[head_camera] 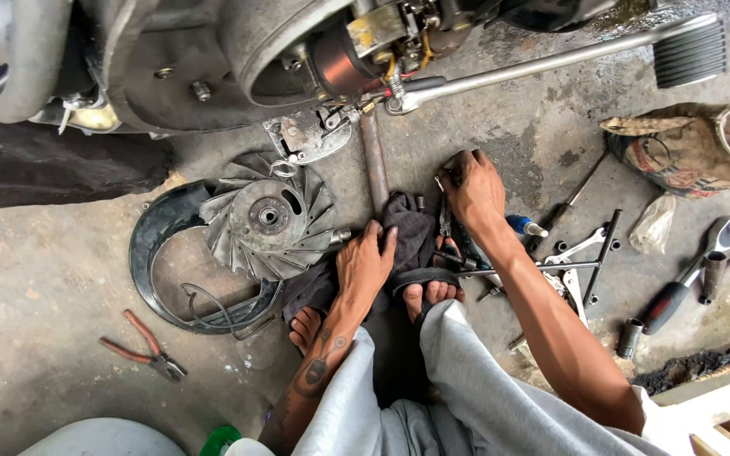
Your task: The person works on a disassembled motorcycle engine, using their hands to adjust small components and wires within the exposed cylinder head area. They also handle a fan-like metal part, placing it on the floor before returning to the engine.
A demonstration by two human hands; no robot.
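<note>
I squat on a concrete floor in front of a scooter engine [297, 51]. My left hand [365, 263] lies flat on a dark rag [411, 232] bunched between my feet, fingers spread. My right hand [471, 190] is curled over a small metal tool [444, 215] just right of the rag, fingertips down on it. A finned metal flywheel fan [265, 218] lies left of the rag, inside a curved black cover [158, 253]. A grey metal tube [375, 165] runs from the engine down to the rag.
Red-handled pliers [149, 348] lie at lower left. Wrenches [580, 249], a ratchet [703, 253], sockets and a blue-handled screwdriver [524, 225] are scattered at right. A dirty cloth bag [694, 148] sits at upper right. A long kick lever [551, 59] crosses the top.
</note>
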